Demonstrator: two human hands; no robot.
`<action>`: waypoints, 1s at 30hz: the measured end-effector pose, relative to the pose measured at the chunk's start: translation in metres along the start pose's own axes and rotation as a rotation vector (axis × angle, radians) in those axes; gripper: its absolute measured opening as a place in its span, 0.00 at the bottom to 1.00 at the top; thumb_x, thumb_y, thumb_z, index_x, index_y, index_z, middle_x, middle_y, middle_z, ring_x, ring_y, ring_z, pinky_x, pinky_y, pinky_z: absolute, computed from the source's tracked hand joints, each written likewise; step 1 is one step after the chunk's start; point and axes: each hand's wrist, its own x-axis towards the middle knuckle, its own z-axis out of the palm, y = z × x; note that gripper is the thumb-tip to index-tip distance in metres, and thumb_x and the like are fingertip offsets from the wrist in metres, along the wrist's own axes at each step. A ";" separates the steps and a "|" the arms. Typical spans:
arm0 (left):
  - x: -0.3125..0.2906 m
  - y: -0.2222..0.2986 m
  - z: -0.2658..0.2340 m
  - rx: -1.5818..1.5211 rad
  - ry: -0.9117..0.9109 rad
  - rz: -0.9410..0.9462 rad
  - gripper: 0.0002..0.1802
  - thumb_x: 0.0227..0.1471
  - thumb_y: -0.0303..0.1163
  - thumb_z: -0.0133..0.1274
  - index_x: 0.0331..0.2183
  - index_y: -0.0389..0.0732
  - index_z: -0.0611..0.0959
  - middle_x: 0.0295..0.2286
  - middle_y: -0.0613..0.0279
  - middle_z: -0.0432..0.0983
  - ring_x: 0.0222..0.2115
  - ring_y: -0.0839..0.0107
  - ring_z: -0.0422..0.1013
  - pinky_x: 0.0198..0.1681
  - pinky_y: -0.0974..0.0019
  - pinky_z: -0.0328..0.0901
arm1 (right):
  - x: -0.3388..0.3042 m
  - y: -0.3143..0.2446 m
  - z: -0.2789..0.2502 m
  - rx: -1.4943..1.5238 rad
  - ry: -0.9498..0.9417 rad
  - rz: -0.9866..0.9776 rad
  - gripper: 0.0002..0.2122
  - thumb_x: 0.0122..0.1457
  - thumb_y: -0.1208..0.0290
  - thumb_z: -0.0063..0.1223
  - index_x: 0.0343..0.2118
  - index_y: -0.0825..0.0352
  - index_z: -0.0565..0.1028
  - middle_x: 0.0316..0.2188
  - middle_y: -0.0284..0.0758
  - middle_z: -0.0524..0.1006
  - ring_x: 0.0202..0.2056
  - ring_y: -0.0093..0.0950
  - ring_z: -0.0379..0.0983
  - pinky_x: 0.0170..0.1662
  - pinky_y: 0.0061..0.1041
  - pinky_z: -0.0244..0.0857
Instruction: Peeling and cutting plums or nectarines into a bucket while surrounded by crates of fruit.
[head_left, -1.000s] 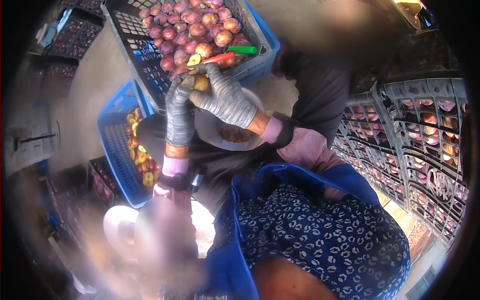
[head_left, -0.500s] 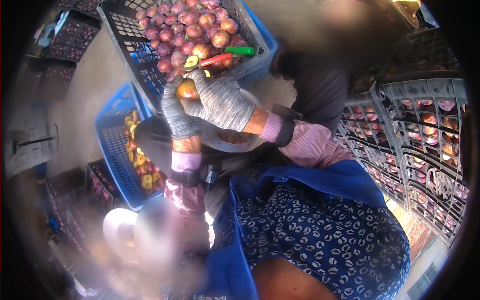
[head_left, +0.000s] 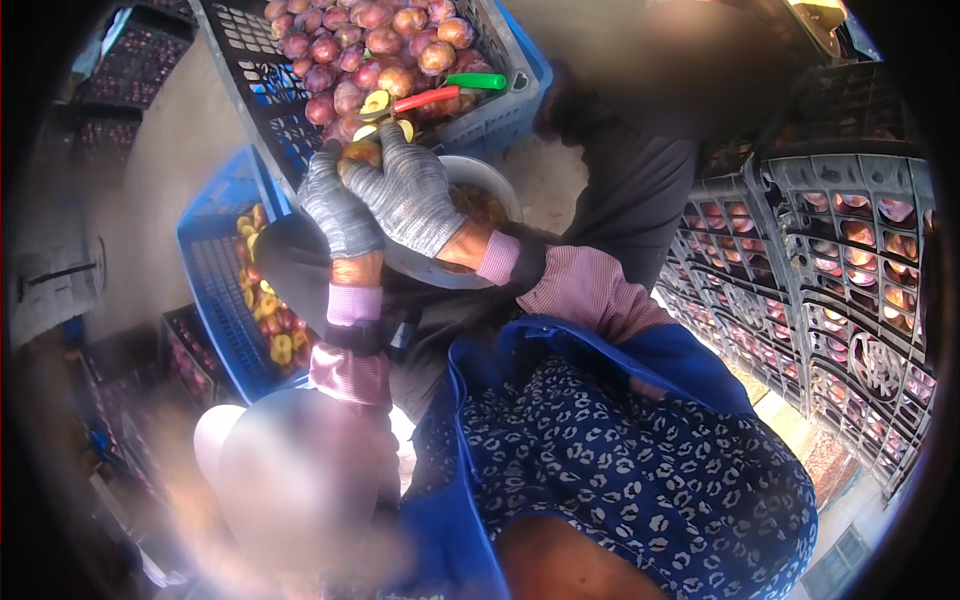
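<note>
My left hand [head_left: 342, 208] and my right hand [head_left: 408, 195], both in grey knit gloves, are closed together around a reddish-green plum [head_left: 362, 152]. Their fingers partly cover it; whether a small blade is among them I cannot make out. Just beyond the fingertips, yellow cut plum halves [head_left: 375, 102] rest at the near side of a dark crate [head_left: 262, 125] of whole purple-red plums [head_left: 384, 40]. A red handle [head_left: 428, 98] with a dark blade lies on these plums. A green handle [head_left: 475, 81] touches or overlaps it; I cannot tell whether they are one tool.
Under my right wrist stands a pale bucket [head_left: 506, 185] with dark reddish contents. Left of my knee is a blue basket [head_left: 212, 270] of cut plums [head_left: 280, 335]. Stacked black crates [head_left: 785, 270] full of plums rise on the right. A person in dark trousers [head_left: 640, 185] is close by.
Both hands, still around the plum, have shifted slightly left and up in the picture. The crate and basket have shifted similarly with the view. More of the bucket shows now.
</note>
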 end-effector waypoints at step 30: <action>0.015 0.044 0.002 0.025 -0.282 -0.276 0.17 0.51 0.37 0.50 0.39 0.36 0.78 0.29 0.64 0.74 0.26 0.78 0.70 0.28 0.76 0.65 | 0.026 0.021 0.010 0.447 0.003 -0.095 0.22 0.50 0.57 0.55 0.39 0.71 0.65 0.28 0.42 0.74 0.28 0.38 0.73 0.33 0.34 0.66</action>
